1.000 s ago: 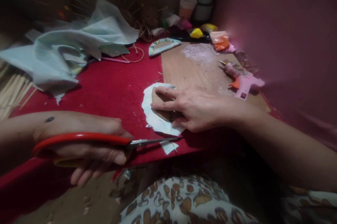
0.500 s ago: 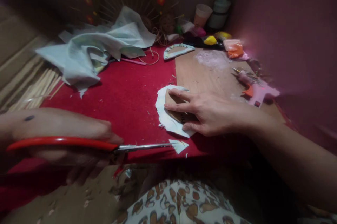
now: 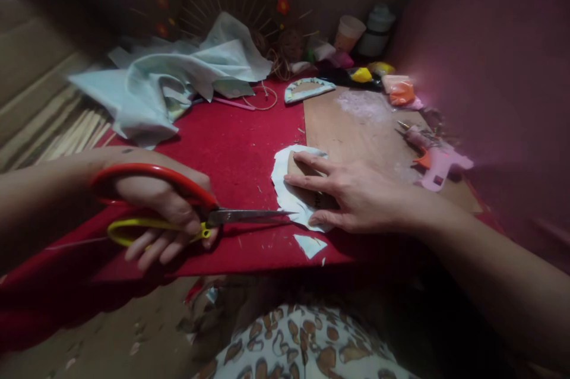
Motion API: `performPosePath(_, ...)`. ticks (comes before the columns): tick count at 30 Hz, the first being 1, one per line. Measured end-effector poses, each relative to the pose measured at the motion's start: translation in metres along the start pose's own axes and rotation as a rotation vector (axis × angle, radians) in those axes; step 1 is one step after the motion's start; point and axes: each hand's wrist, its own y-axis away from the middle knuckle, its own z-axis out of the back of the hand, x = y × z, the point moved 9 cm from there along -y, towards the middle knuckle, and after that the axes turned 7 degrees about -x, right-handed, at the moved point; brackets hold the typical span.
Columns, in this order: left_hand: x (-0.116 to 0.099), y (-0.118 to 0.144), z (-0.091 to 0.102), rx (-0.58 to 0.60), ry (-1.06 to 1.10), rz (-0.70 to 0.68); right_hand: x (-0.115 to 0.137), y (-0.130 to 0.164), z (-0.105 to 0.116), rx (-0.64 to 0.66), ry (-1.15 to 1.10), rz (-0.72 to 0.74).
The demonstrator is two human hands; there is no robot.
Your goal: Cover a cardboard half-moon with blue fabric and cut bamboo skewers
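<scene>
scissors (image 3: 187, 207) at cloth piece (image 3: 287, 189), hands gripping

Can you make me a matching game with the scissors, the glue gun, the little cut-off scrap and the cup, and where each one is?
Things:
1. scissors
2. glue gun
3. cut-off scrap
4. cup

Places:
A. at the far back of the table, beside a white jar
B. on the red cloth near the table's front edge
C. in the left hand
D. on the brown board, by the pink wall

Pairs: 1-C, 2-D, 3-B, 4-A
</scene>
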Motion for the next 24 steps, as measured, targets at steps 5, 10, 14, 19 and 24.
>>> performPosePath(5,0.020,-0.010,-0.017,0.467,0.189,0.200,-0.001,0.001,0.000,0.007,-0.002,-0.002)
performPosePath(10,0.028,-0.017,-0.013,0.443,0.219,0.197,-0.002,0.001,-0.001,0.028,-0.020,-0.013)
performPosePath(14,0.025,-0.010,-0.012,0.502,0.172,0.186,-0.003,0.001,-0.001,0.042,-0.030,-0.033)
performPosePath(19,0.025,-0.011,-0.009,0.524,0.195,0.190,-0.002,0.001,-0.001,0.031,-0.048,-0.030)
performPosePath(24,0.022,-0.013,-0.010,0.524,0.172,0.196,-0.002,0.001,-0.001,0.043,-0.047,-0.038)
